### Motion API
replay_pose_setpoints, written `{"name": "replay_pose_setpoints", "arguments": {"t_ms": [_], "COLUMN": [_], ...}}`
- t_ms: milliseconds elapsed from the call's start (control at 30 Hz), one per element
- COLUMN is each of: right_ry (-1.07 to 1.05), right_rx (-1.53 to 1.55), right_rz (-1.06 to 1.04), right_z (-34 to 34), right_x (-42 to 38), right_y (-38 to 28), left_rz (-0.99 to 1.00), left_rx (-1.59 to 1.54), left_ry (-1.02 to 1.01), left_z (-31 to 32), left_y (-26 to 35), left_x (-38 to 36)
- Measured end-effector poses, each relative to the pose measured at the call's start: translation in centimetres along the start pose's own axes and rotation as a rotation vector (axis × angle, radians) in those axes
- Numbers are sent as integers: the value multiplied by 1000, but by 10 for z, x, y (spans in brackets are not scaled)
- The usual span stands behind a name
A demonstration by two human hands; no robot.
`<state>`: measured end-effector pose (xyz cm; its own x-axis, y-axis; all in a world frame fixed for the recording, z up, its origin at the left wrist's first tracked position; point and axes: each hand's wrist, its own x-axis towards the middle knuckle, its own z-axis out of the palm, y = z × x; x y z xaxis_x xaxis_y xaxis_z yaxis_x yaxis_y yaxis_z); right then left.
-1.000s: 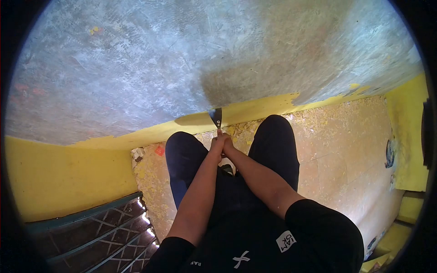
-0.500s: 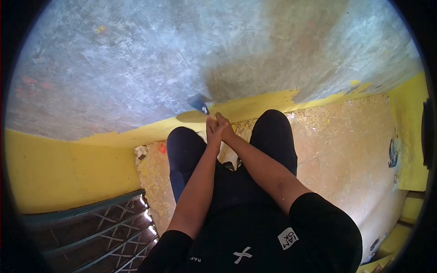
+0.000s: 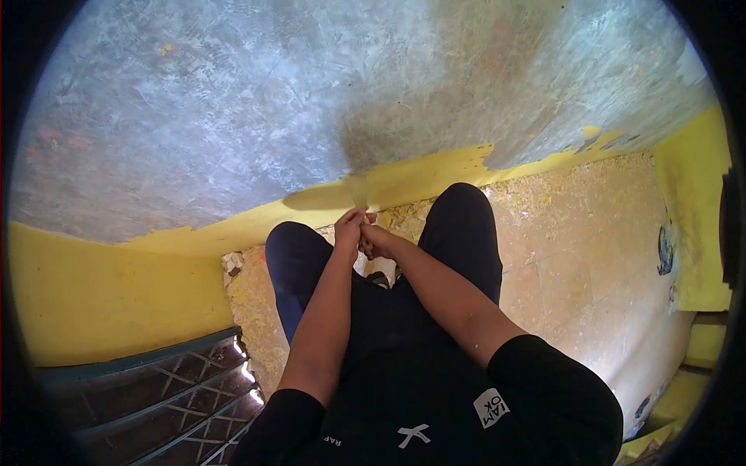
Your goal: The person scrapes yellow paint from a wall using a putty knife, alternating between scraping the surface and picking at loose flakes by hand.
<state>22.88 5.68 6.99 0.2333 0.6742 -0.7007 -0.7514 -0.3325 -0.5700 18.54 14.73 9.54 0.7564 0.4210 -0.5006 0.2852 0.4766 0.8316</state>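
Both my hands close round a scraper (image 3: 356, 188) between my knees, its handle mostly hidden by the fingers. The flat blade points forward onto the yellow paint strip (image 3: 420, 170) at the foot of the wall; whether it touches is too blurred to tell. My left hand (image 3: 350, 227) sits nearer the blade. Lower and to the right, my right hand (image 3: 378, 240) presses against it, wrapped round the handle end. Above the strip the wall (image 3: 217, 109) is bare grey with scuffs and a few yellow and reddish specks.
Yellow paint flakes litter the floor (image 3: 559, 233) along the wall. A pale broken chunk (image 3: 231, 263) lies in the left corner, near a dark lattice grille (image 3: 155, 396). A dark object (image 3: 666, 250) lies by the right wall. My knees (image 3: 460, 225) flank my hands.
The scraper and both hands have come down from the grey wall towards me, so the blade is now over the yellow strip. A red scrap on the floor is now hidden.
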Motion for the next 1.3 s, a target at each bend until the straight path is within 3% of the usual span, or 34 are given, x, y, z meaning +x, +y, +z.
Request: {"name": "replay_pose_setpoints", "arguments": {"t_ms": [100, 267, 667, 767, 833, 967, 1133, 1300], "right_ry": [-17, 7, -191, -75, 227, 296, 589, 629], "right_rx": [-24, 69, 191, 191, 152, 168, 87, 13], "right_rz": [61, 41, 69, 34, -11, -127, -252, -157], "right_z": [-6, -1, -5, 2, 9, 20, 30, 21], "right_x": [8, 11, 19, 12, 14, 6, 24, 23], "right_y": [3, -1, -4, -8, -7, -7, 0, -6], "left_rz": [-76, -17, 24, 12, -45, -32, 24, 62], "left_rx": [29, 8, -14, -29, 8, -15, -190, -164], "left_ry": [-27, 7, 53, 46, 68, 68, 79, -2], "left_z": [-3, -8, -5, -5, -6, -5, 3, 1], "left_y": [-8, -17, -5, -2, -1, -8, -1, 7], "left_x": [9, 20, 24, 24, 27, 35, 40, 58]}}
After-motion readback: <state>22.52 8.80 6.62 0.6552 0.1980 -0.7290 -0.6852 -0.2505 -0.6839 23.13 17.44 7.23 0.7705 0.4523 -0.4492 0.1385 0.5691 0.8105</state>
